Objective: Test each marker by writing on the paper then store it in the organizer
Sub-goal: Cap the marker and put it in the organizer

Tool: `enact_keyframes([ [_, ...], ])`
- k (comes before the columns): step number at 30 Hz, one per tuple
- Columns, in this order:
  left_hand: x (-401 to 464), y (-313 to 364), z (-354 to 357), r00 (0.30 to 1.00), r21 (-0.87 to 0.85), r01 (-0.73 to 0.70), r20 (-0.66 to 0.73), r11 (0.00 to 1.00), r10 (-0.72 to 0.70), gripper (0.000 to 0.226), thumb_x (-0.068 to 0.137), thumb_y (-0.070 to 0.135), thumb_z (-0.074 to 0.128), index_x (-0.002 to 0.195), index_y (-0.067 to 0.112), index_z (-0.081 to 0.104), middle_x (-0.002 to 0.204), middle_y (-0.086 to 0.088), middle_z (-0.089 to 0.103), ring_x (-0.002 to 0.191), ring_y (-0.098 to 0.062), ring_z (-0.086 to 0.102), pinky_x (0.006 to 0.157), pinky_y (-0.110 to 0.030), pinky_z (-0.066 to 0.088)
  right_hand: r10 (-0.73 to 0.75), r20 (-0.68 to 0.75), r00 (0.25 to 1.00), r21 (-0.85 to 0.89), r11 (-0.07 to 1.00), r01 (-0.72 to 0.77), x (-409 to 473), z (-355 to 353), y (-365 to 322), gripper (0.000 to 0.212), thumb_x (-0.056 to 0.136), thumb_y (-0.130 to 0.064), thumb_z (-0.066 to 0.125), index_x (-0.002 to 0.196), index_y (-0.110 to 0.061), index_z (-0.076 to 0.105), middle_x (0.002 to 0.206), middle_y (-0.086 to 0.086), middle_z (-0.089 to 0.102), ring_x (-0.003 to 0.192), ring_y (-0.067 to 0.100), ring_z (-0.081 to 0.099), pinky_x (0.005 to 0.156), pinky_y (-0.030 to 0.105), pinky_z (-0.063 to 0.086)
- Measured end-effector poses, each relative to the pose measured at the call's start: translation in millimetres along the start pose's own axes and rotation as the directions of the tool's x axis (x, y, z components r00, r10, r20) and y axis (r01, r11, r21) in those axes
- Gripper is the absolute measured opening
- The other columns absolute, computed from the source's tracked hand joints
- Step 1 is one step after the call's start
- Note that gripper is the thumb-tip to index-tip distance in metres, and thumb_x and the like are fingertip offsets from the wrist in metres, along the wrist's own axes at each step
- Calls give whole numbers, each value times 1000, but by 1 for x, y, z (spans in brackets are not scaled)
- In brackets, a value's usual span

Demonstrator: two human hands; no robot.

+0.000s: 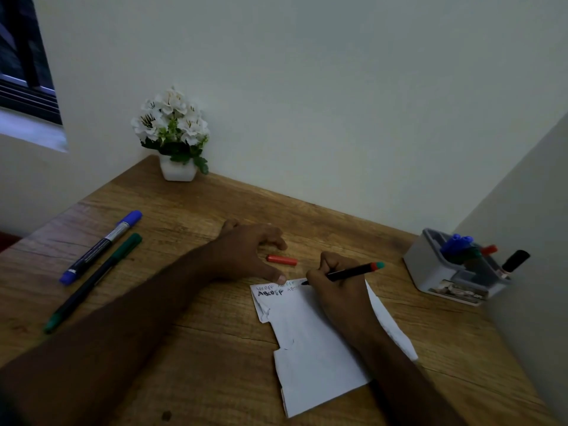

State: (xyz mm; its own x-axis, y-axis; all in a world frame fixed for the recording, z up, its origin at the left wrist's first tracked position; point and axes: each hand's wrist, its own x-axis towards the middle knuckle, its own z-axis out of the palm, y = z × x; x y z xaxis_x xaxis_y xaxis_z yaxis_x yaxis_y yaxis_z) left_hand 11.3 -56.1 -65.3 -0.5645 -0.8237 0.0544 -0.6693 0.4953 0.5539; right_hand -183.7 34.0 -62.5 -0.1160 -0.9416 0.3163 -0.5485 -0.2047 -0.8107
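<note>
- Paper (310, 348): near centre of surface (215, 379); thin, light, needs pinning.
- Right hand (338, 287) grip holds marker (347, 273) mid-barrel, tip on paper; stiff, light.
- Left hand (246, 253) spread wide, thumb pinning paper's far corner.
- Organizer (430, 269): far right.

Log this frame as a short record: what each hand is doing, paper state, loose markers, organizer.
right hand: grips a black marker, tip on the paper
left hand: fingers spread, thumb pressing the paper's top edge
paper: lettering along the top
red cap: lies above the paper
loose markers: blue marker and green marker, capped, far left
organizer: far right, several markers inside
</note>
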Motion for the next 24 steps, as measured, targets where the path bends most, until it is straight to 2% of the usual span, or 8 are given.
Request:
enact_keyframes([
  [5,1,0,0,1000,13,-6,2,1000,6,76,59,74,70,125,42,55,153,16,35,145,-10,23,117,-48,1,-6,20,1000,-4,1000,6,-1,0,-1,35,77,1,64,54,-12,40,51,-2,41,51,9,37,49,28,31],
  [10,1,-3,1,1000,-3,-5,4,1000,5,84,49,83,61,124,44,55,152,18,37,144,-9,25,117,-49,3,4,11,1000,21,1000,-4,-1,0,0,28,77,3,63,59,4,42,53,8,41,52,11,38,49,27,32],
  [13,2,-3,1,1000,9,-5,8,1000,5,85,50,83,60,125,43,55,152,18,37,143,-8,26,117,-49,3,5,18,1000,-6,1000,-5,-1,0,0,30,79,0,64,57,-4,44,52,-1,44,52,6,40,48,21,33],
  [15,2,-2,1,1000,7,-8,4,1000,8,84,51,82,61,125,43,55,152,18,37,143,-8,27,117,-48,3,-4,3,1000,-32,999,4,1,0,2,32,77,-3,65,55,-10,44,51,-5,44,51,7,41,48,24,34],
  [18,1,-2,1,1000,1,-12,-2,1000,12,85,50,81,61,125,43,55,151,18,37,143,-8,26,117,-47,2,-18,-13,1000,-9,1000,17,1,-1,2,26,75,-2,64,57,-2,45,51,2,44,51,10,41,49,29,34],
  [24,3,-3,2,1000,6,-14,2,1000,14,92,43,88,53,124,44,55,151,18,37,143,-7,25,117,-47,2,-23,-4,1000,-15,1000,23,0,0,1,27,76,2,64,59,2,44,52,9,43,51,10,40,48,23,33],
])
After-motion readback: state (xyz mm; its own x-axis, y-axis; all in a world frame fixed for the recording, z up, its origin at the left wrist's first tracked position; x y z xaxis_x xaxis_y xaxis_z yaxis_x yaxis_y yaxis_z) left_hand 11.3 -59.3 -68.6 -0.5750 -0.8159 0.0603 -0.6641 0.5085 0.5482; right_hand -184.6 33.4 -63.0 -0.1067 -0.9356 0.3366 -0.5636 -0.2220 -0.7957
